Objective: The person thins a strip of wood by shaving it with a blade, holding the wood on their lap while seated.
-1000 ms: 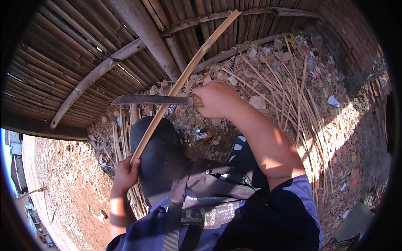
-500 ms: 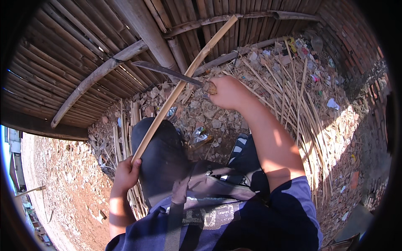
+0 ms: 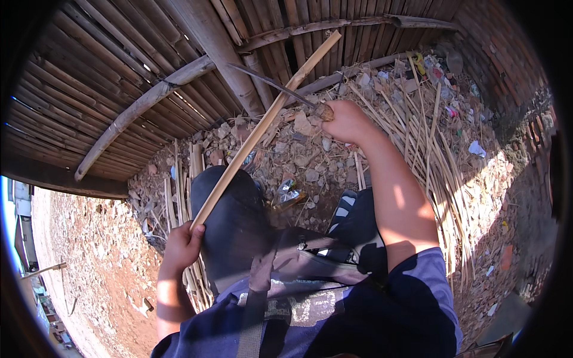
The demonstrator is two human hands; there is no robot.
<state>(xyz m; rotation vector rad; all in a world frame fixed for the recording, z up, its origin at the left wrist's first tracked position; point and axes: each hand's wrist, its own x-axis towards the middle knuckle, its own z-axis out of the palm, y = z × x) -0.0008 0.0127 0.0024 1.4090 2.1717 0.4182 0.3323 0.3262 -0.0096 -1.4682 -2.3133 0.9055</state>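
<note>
My left hand [image 3: 182, 247] is closed round the lower end of a long pale bamboo strip [image 3: 243, 154]. The strip slants up and to the right, passing over my left knee [image 3: 230, 224]. In my right hand [image 3: 347, 122] is the rough wooden handle of a long-bladed knife [image 3: 271, 83]. Its dark, narrow blade points up and left and crosses the strip in its upper part. From this angle the blade shows nearly edge-on. Whether it touches or cuts into the strip, I cannot tell.
A slatted bamboo wall [image 3: 107, 98] with round poles stands ahead and to the left. Many loose bamboo strips [image 3: 439, 173] lie on the right, and others [image 3: 173, 191] on the left. Rubble [image 3: 301, 152] and litter cover the ground; a brick wall [image 3: 507, 65] rises at right.
My right hand has moved a little up and to the right with the knife. The blade has turned more edge-on and crosses the strip higher up. My left hand has barely moved.
</note>
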